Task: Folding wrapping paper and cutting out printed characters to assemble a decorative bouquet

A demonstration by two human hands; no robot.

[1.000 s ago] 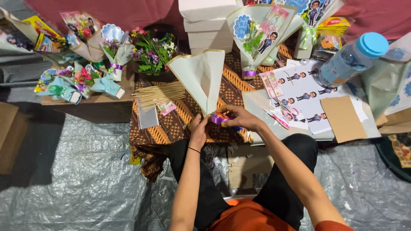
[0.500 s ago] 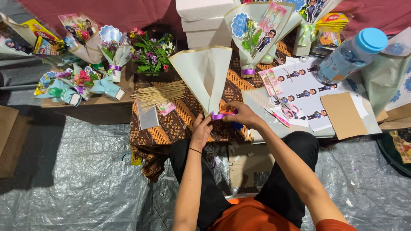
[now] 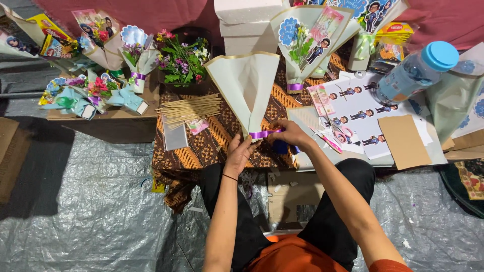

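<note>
Both hands grip purple ribbon [image 3: 263, 134] btwn them: left hand [image 3: 239, 152], right hand [image 3: 289, 133], at paper cone [image 3: 247, 85] base.

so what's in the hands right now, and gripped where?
Both hands hold the cream paper cone at its narrow bottom end: left hand under the tip, right hand on the purple ribbon around it.

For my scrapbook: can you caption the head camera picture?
Both hands wrap purple ribbon around a cream paper cone on a patterned cloth.

We find open batik-patterned cloth [image 3: 212, 146] left of the cream paper cone [image 3: 247, 85]; a bundle of thin wooden sticks [image 3: 189, 108] and white foam boxes [image 3: 249, 25] block beyond.
</note>
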